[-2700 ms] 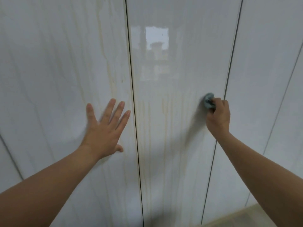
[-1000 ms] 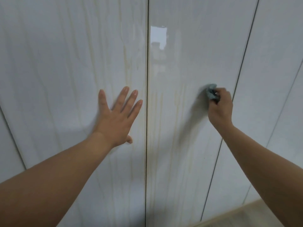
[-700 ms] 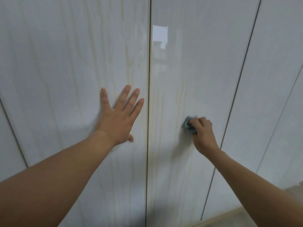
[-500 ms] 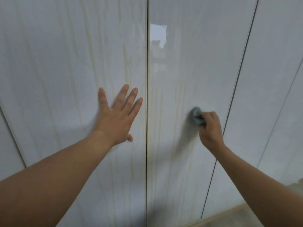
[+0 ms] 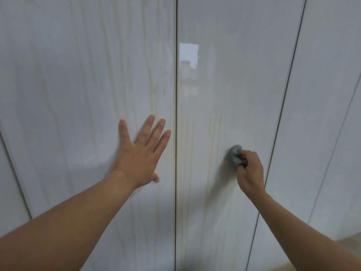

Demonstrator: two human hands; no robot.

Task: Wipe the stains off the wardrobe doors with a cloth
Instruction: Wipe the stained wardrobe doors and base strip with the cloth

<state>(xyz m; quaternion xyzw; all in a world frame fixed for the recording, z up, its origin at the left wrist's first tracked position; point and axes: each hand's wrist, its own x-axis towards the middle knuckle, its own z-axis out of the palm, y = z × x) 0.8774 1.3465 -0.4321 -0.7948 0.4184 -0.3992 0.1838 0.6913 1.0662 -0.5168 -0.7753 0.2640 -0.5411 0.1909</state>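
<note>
R hand grips cloth, now lower on mid door than 0.5 s ago. L hand flat, fingers spread, unmoved. The yellow streaks remain, so wiping isn't done.

A small blue-grey cloth is gripped in the curled fingers of the right hand and pressed against the glossy white wardrobe door. The left hand is laid flat, fingers spread, on the neighbouring door. Yellowish drip stains are seen between the hands.
</note>
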